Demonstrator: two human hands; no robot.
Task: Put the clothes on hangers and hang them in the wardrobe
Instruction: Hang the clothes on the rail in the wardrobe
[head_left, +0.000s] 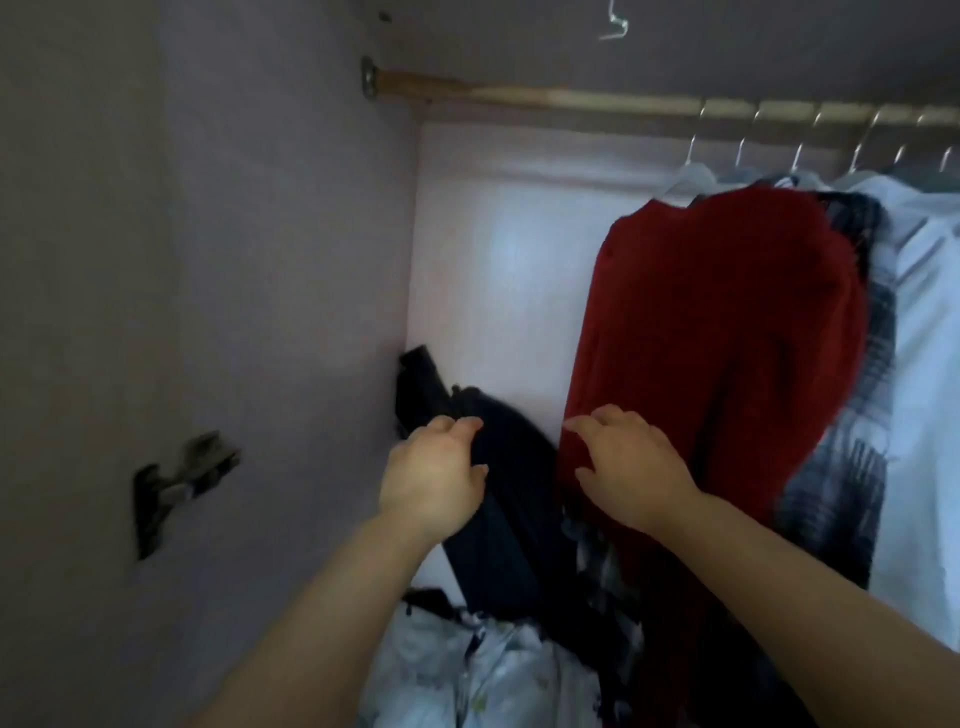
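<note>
The left hand (431, 478) pinches the dark garment (509, 519) with curled fingers. At its 3 o'clock the right hand (631, 467) rests spread on the red sweater (727, 338), gripping nothing

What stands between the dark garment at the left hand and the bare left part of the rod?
Nothing visible does. The left hand grips the dark garment below the bare left stretch of the rod. The red garment, touched by the right hand, hangs further right, beside that path.

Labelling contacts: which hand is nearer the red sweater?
Right. The right hand rests on the red sweater; the left hand grips the dark garment to its left.
</note>
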